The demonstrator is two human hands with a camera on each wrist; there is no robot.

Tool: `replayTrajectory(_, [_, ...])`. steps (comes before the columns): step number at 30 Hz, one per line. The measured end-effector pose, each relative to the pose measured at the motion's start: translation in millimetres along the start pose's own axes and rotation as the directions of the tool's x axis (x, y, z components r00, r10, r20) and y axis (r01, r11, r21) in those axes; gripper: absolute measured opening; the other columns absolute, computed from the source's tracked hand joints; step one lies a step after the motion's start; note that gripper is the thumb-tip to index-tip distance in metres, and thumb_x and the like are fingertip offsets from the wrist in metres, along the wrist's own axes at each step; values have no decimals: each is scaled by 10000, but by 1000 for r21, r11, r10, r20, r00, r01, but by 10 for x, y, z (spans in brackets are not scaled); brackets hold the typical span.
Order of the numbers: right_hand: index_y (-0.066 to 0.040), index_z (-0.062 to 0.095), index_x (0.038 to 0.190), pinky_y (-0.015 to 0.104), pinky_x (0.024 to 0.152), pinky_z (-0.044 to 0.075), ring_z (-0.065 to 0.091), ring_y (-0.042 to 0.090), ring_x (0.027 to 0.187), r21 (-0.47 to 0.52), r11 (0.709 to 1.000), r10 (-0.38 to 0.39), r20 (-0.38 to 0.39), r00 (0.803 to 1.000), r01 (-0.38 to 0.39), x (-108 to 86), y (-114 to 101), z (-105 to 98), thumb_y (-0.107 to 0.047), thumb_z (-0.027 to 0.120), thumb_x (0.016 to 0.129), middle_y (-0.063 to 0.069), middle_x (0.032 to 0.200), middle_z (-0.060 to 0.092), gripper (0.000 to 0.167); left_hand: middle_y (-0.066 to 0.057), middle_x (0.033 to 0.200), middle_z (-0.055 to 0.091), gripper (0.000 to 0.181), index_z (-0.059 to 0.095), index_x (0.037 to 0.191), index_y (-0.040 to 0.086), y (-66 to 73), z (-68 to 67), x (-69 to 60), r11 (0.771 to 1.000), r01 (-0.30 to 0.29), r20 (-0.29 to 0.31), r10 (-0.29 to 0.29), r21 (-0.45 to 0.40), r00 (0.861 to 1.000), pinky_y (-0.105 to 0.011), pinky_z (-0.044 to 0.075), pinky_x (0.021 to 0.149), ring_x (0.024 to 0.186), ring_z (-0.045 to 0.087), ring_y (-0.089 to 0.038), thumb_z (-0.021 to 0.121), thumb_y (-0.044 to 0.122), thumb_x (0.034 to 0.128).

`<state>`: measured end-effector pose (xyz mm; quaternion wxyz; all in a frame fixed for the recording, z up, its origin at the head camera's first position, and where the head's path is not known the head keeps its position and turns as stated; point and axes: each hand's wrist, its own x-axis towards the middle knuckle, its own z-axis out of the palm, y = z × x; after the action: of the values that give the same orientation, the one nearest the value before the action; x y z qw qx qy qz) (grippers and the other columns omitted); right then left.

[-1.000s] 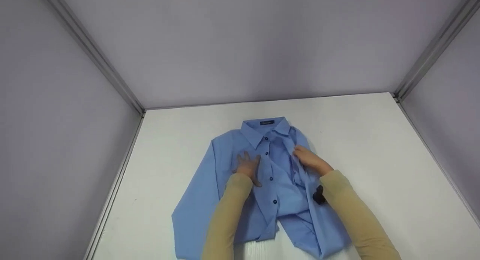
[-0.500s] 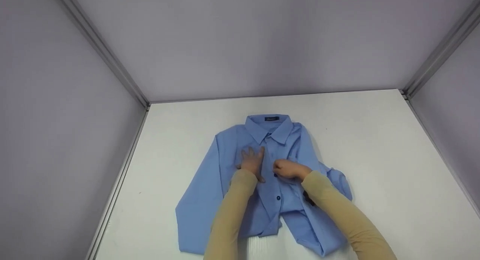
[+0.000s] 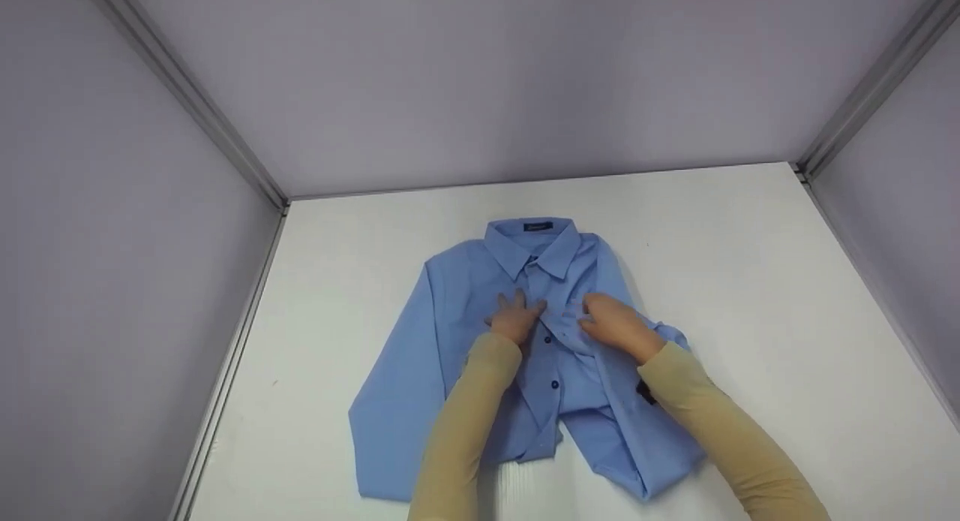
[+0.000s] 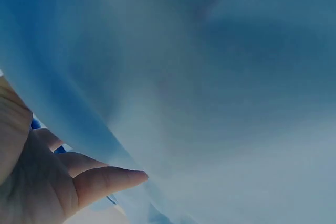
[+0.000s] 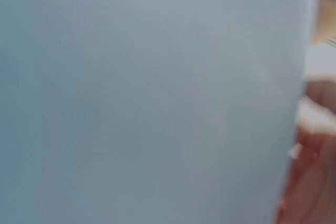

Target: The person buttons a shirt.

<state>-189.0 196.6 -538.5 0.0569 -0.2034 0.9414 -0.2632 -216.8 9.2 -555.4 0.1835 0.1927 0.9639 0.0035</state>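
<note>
1 shirt (image 3: 537, 374) lengthwise, collar (image 3: 562, 256) toward wall (image 3: 540, 85)

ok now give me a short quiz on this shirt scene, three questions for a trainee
1. True or false: the collar of the blue shirt points towards the back wall.
2. Where is the dark label? a) on a cuff; b) inside the collar; c) at the hem.
3. Which of the person's two hands is spread out on the front of the shirt?

Key: 1. True. 2. b. 3. The left hand.
</note>
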Motion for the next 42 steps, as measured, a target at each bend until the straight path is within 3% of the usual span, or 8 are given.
replayTrajectory(3, [61, 495, 808, 432, 537, 424, 510, 288, 610, -120, 965, 227, -53, 972, -232, -246, -22, -224, -186, 610, 786, 150, 698, 505, 274, -133, 1419, 210, 772, 279, 1379, 333, 10, -37, -1, 1000, -3, 21, 4, -2, 1000, -565, 411, 745, 1247, 196, -431, 626, -12, 782])
replayTrajectory(7, [113, 504, 894, 437, 580, 438, 541, 288, 671, -86, 940, 336, 80, 939, -329, -516, 106, -338, -290, 614, 787, 178, 762, 550, 432, -150, 1419, 201, 789, 262, 1391, 295, 25, -64, -2, 1000, 7, 36, -8, 27, 999, -553, 418, 748, 1244, 197, -436, 651, 6, 768])
replayTrajectory(11, [73, 537, 895, 389, 614, 431, 511, 219, 688, 31, 967, 247, 148, 958, -254, -735, 173, -311, -277, 616, 803, 119, 781, 560, 370, -164, 1410, 218, 632, 278, 1390, 261, 58, -47, 17, 999, 22, 25, -22, 24, 999, -554, 424, 734, 1233, 214, -449, 520, 8, 864])
replayTrajectory(18, [-15, 462, 807, 256, 498, 349, 393, 100, 557, 65, 993, 102, -29, 994, -99, -979, -2, -221, -110, 665, 770, -15, 638, 416, 227, -164, 1411, 214, 584, 279, 1391, 255, 67, -12, 51, 999, 30, 32, -30, 12, 999, -554, 427, 728, 1231, 213, -456, 449, -5, 895])
replayTrajectory(29, [-74, 421, 682, 212, 472, 341, 384, 42, 525, 228, 971, 8, 247, 969, -66, -1310, 14, -166, -98, 616, 799, -72, 588, 362, 228, -167, 1411, 214, 648, 280, 1388, 253, 70, -46, 60, 999, 24, 26, -25, 39, 999, -536, 444, 701, 1218, 233, -456, 524, -19, 854])
replayTrajectory(33, [-34, 399, 801, 246, 471, 428, 520, 98, 509, 378, 914, 23, 311, 950, -146, -1375, 80, -367, -73, 460, 903, -21, 596, 483, 125, -172, 1403, 225, 663, 298, 1380, 242, 75, -61, 33, 999, 17, 10, -17, 35, 1000, -530, 448, 699, 1213, 243, -452, 551, -29, 831])
replayTrajectory(37, [-22, 376, 874, 280, 425, 428, 513, 127, 446, 357, 915, 124, 200, 972, -190, -1411, 140, -758, -119, 398, 945, 24, 561, 515, 123, -174, 1411, 202, 689, 279, 1389, 241, 75, -63, 28, 1000, 19, 25, -20, 14, 999, -546, 434, 722, 1225, 219, -454, 553, -41, 823])
replayTrajectory(42, [-24, 398, 869, 274, 417, 302, 353, 118, 449, 24, 981, 195, -111, 975, -193, -1362, 158, -1381, -120, 419, 937, -5, 538, 386, 119, -168, 1418, 183, 673, 259, 1397, 249, 75, -60, 42, 999, 37, 46, -36, -6, 998, -562, 416, 746, 1237, 193, -454, 521, -34, 845])
